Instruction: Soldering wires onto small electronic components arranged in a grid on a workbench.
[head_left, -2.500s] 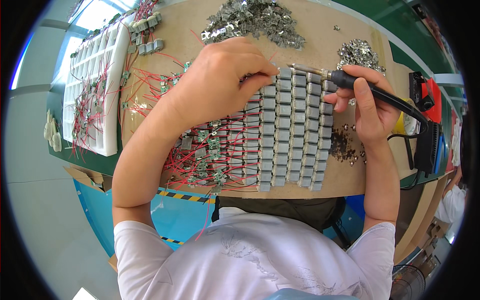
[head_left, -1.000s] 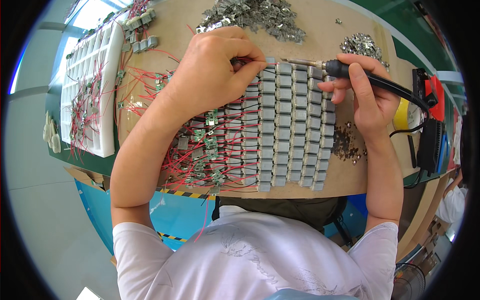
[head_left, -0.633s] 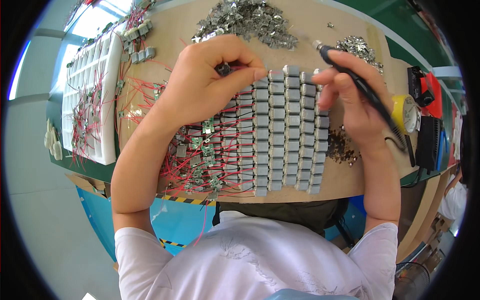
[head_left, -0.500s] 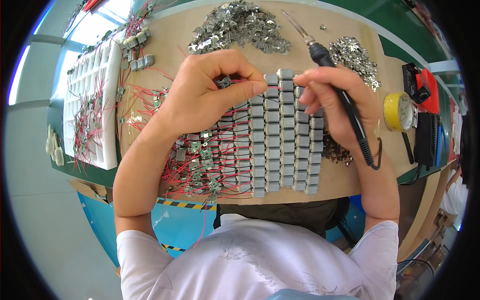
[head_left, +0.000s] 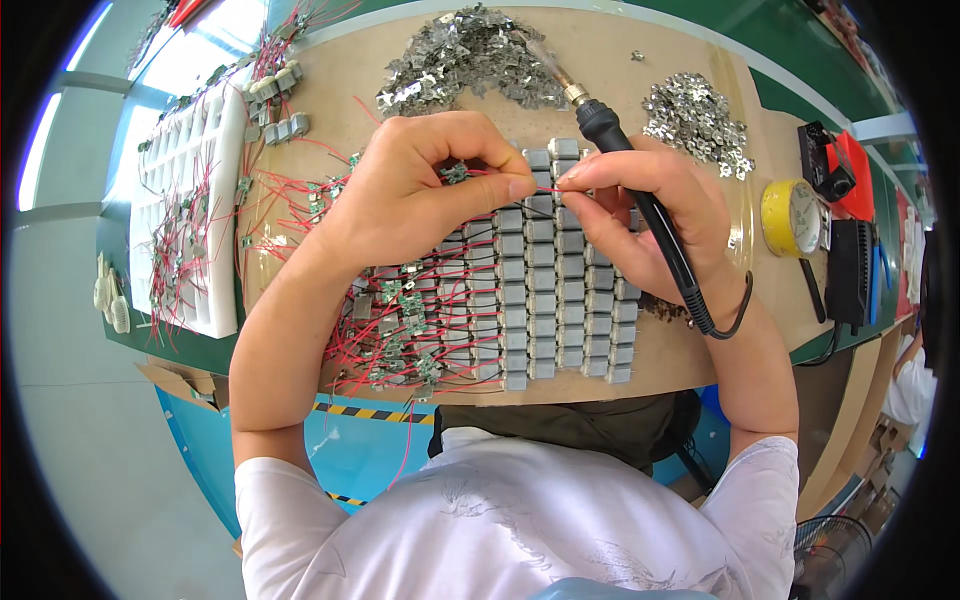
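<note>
My left hand [head_left: 405,190] pinches a thin red wire [head_left: 547,189] between thumb and forefinger, above rows of small grey motor-like blocks [head_left: 541,256]. A small green circuit board [head_left: 455,173] shows inside the curl of its fingers. My right hand [head_left: 680,205] keeps a black soldering iron [head_left: 655,213] in its grip, the metal tip slanting up and away to the left. The thumb and forefinger of that hand also meet at the wire's right end. Red and black wires run left from the blocks to several green circuit boards [head_left: 405,305].
Heaps of metal pieces lie at the far middle [head_left: 455,60] and far right [head_left: 697,120]. A white slotted tray [head_left: 218,215] with wired boards stands at left. On the right are a yellow tape roll [head_left: 785,218], a black box [head_left: 850,270] and a red object [head_left: 855,175].
My right hand has moved left and nearer, its thumb and forefinger closing at the wire's end. The iron's tip has swung left toward the middle metal heap. My left hand has barely moved.
</note>
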